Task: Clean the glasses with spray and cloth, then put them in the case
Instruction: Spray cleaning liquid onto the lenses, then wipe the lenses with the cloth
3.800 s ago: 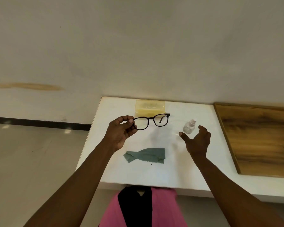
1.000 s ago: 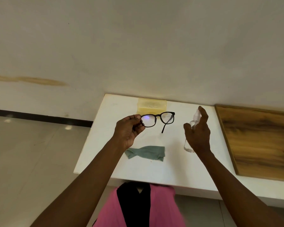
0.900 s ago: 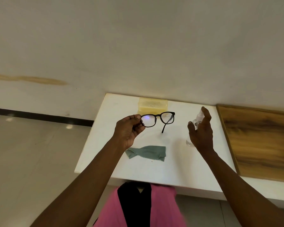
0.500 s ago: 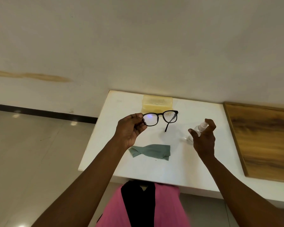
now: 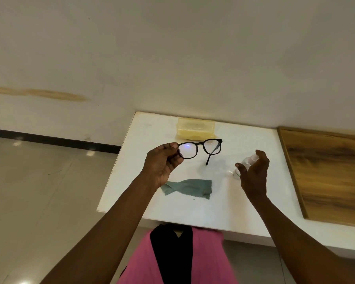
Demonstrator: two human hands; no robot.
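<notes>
My left hand [image 5: 164, 162] pinches the black-framed glasses [image 5: 201, 149] by their left end and holds them up over the white table [image 5: 223, 212]. One temple arm hangs down, and fine droplets show on the right lens. My right hand [image 5: 253, 173] grips the small clear spray bottle [image 5: 244, 162], thumb on its left side and index finger over the nozzle. The bottle is tilted and low over the table, to the right of the glasses. A grey-green cloth [image 5: 190, 188] lies crumpled on the table below the glasses. The translucent yellow case [image 5: 196, 131] sits shut at the table's far edge.
A wooden board [image 5: 328, 175] covers the surface to the right of the white table. The wall runs just behind the case. Tiled floor lies to the left, and pink and black clothing shows below the table's near edge.
My right hand took the spray bottle off the table, raised it beside the glasses with a finger on the nozzle, then lowered it. The glasses stay held up, one temple arm now hanging down.
</notes>
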